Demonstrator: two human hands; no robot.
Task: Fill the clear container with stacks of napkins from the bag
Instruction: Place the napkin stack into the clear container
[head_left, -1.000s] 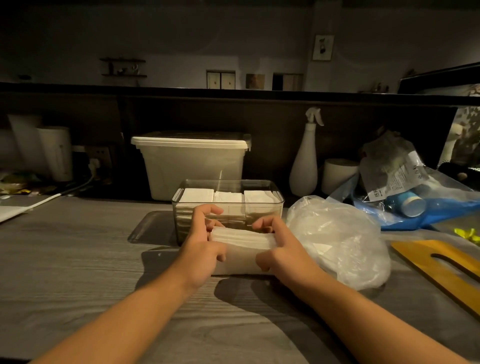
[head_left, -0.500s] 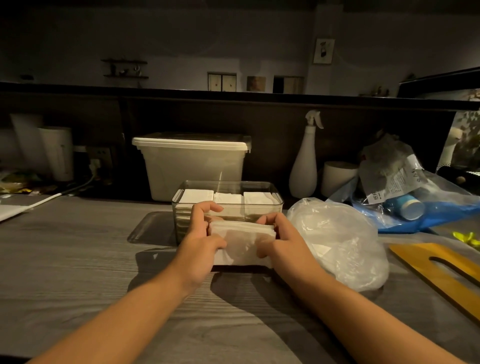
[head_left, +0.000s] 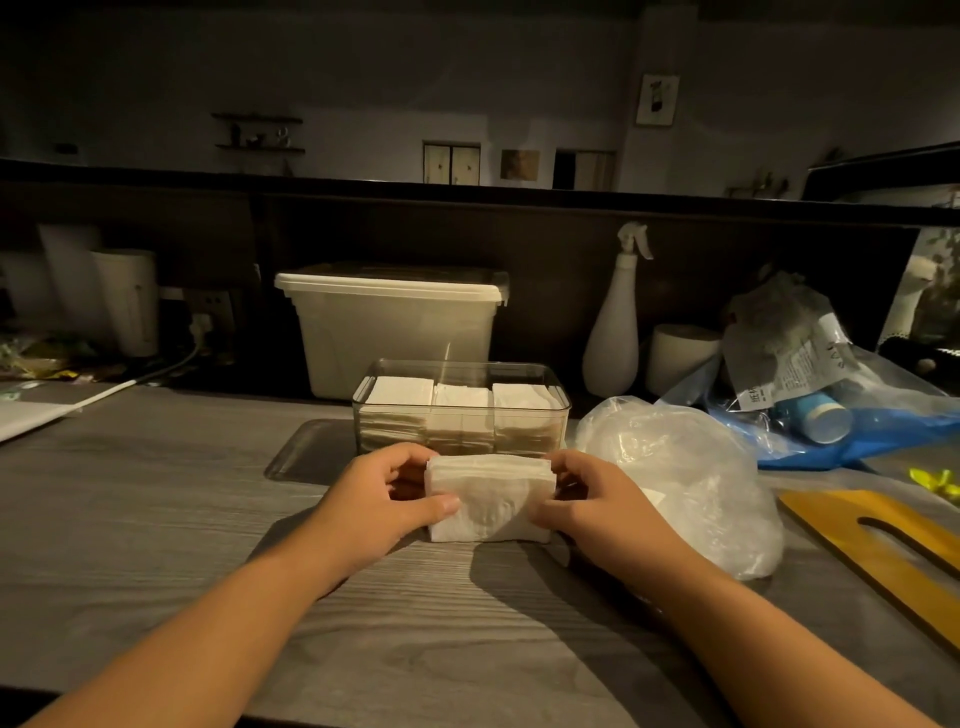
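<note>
white lidded bin (head_left: 395, 332), spray bottle (head_left: 613, 338), yellow board (head_left: 878, 545)

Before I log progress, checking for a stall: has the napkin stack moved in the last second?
No: the napkin stack stays just in front of the clear container's near wall, only tipped slightly more upright.

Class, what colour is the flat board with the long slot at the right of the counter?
The board is yellow-orange, seen in the head view, the only one.
</note>
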